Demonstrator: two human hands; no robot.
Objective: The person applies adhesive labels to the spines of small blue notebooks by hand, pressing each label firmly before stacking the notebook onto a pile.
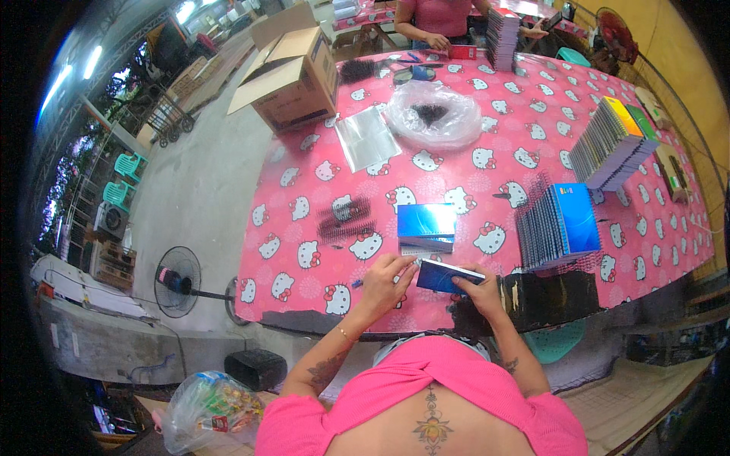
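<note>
Near the table's front edge, a small dark blue notebook [441, 277] is tilted in my right hand [480, 290], with the thumb on its cover. My left hand [386, 283] is at the notebook's left end, thumb and fingers pinched together. Whatever is between those fingertips is too small to make out. Just beyond, a short pile of shiny blue notebooks [426, 220] lies on the table. Left of that pile are loose black spiral binding coils [346, 220]. A small blue object [357, 283] rests beside my left hand.
Tall stacks of blue spiral notebooks [576, 219] and yellow-covered notebooks [606, 144] stand at the right. Farther back are a clear plastic bag [456, 125] with black coils, plastic sheets [368, 138] and a cardboard box [296, 83]. Another person [441, 23] works across the pink table [426, 182].
</note>
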